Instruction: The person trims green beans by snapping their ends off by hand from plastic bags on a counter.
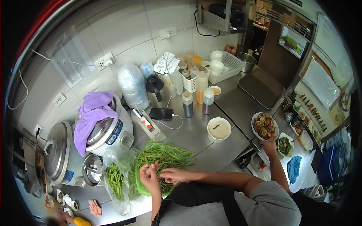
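My left hand [150,180] is raised over an opened light-green plastic bag [140,184] full of long green beans [166,152]. Its fingers are pinched together. Beside it, my right hand [174,175] is closed too, thumb against fingers, almost touching the left. A thin green bean seems to be between the two hands, largely covered by the fingers. Left of this bag stands a clear plastic bag [126,206] with shorter bean pieces [115,180] inside.
Rice cookers [60,154], one with a purple towel [96,109], and a metal pot [92,169] stand left. Ahead are a phone [161,113], sauce bottles [187,103] and a white tub [219,130]. At right, another person's hand [268,146] touches a plate of food [256,132].
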The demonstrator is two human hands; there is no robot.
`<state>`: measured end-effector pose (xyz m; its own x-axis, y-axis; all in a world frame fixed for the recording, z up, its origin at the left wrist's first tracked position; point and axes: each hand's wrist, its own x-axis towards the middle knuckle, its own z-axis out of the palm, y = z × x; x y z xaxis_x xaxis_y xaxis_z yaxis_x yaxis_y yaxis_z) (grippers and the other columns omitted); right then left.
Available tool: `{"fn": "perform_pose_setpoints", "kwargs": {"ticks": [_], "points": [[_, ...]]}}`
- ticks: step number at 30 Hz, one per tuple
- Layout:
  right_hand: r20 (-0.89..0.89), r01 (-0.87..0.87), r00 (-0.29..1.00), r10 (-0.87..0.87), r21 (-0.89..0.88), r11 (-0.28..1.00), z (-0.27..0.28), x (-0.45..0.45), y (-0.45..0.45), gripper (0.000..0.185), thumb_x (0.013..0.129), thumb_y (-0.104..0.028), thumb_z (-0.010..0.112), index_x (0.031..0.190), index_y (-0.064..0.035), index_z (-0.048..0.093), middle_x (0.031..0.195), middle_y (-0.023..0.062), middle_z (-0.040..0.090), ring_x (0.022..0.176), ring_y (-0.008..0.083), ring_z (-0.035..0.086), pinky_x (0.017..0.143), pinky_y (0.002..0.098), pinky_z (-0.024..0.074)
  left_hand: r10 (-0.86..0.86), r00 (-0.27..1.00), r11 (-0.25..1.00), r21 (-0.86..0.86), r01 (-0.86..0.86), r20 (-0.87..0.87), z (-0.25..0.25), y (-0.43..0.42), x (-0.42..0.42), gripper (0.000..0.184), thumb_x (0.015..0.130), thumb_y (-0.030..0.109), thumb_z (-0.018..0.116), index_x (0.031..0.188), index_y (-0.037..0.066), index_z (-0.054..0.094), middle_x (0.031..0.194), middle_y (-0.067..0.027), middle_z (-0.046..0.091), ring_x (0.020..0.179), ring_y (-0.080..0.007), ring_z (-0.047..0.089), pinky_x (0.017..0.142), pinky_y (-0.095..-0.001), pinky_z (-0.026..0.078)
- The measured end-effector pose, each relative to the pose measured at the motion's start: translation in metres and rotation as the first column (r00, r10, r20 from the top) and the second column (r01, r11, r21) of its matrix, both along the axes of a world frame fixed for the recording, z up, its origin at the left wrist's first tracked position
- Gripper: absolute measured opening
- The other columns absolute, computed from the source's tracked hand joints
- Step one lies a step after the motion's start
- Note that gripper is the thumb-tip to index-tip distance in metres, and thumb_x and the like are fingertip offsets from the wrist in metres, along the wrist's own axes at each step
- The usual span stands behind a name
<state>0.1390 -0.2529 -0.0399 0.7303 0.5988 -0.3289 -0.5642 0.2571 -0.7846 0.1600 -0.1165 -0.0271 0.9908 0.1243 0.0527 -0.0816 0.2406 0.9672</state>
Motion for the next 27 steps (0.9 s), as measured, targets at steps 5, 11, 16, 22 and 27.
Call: {"fn": "perform_pose_setpoints", "kwargs": {"ticks": [5, 11, 16, 22, 27], "points": [[0.542, 0.238, 0.84, 0.018, -0.397, 0.886, -0.01, 0.0, 0.007, 0.025, 0.096, -0.025, 0.05, 0.096, -0.0034, 0.062, 0.072, 0.0021, 0.06, 0.06, 0.0103, 0.054, 0.059, 0.0269, 0.0435, 0.008, 0.997, 1.0, 0.013, -0.009, 0.071, 0.002, 0.0, 0.004, 0.014, 0.094, 0.006, 0.054, 0.105, 0.002, 0.046, 0.081, -0.014, 0.067, 0.082, -0.0192, 0.066, 0.077, -0.0291, 0.051], [0.654, 0.281, 0.751, 0.084, -0.434, 0.856, 0.014, -0.006, 0.003, 0.024, 0.094, -0.024, 0.053, 0.088, -0.0041, 0.064, 0.085, 0.0063, 0.069, 0.074, 0.0152, 0.065, 0.068, 0.03, 0.048, 0.006, 0.999, 1.0, 0.025, -0.007, 0.035, 0.005, 0.004, 0.003, 0.023, 0.098, 0.018, 0.046, 0.114, 0.0, 0.046, 0.082, -0.0139, 0.065, 0.075, -0.0178, 0.063, 0.075, -0.031, 0.05], [0.726, 0.37, 0.685, 0.051, -0.408, 0.834, 0.019, -0.011, 0.005, 0.022, 0.093, -0.024, 0.054, 0.088, -0.0045, 0.063, 0.083, 0.008, 0.067, 0.077, 0.0236, 0.065, 0.068, 0.0328, 0.0487, -0.044, 0.996, 0.997, -0.069, 0.038, -0.082, 0.019, -0.001, 0.0, 0.025, 0.098, 0.021, 0.047, 0.113, 0.001, 0.049, 0.081, -0.0095, 0.064, 0.073, -0.0152, 0.061, 0.071, -0.0276, 0.049], [0.939, 0.544, 0.319, 0.127, -0.292, 0.787, 0.022, -0.017, 0.009, 0.021, 0.091, -0.026, 0.055, 0.088, -0.0051, 0.06, 0.076, 0.0115, 0.059, 0.072, 0.031, 0.06, 0.063, 0.0366, 0.047, -0.389, 0.872, 0.92, -0.085, 0.382, -0.297, 0.012, 0.008, 0.003, 0.025, 0.095, 0.019, 0.052, 0.112, 0.001, 0.056, 0.091, -0.0017, 0.058, 0.08, -0.0075, 0.053, 0.071, -0.0212, 0.043], [0.933, 0.428, 0.341, 0.115, -0.262, 0.865, 0.029, -0.018, 0.004, 0.019, 0.09, -0.023, 0.057, 0.083, -0.0048, 0.06, 0.071, 0.0123, 0.058, 0.066, 0.0297, 0.059, 0.059, 0.0366, 0.0439, -0.494, 0.763, 0.868, -0.282, 0.408, -0.417, 0.01, 0.01, -0.008, 0.041, 0.09, 0.026, 0.061, 0.121, 0.001, 0.052, 0.084, 0.0033, 0.051, 0.071, -0.0051, 0.048, 0.062, -0.0184, 0.039]]}}
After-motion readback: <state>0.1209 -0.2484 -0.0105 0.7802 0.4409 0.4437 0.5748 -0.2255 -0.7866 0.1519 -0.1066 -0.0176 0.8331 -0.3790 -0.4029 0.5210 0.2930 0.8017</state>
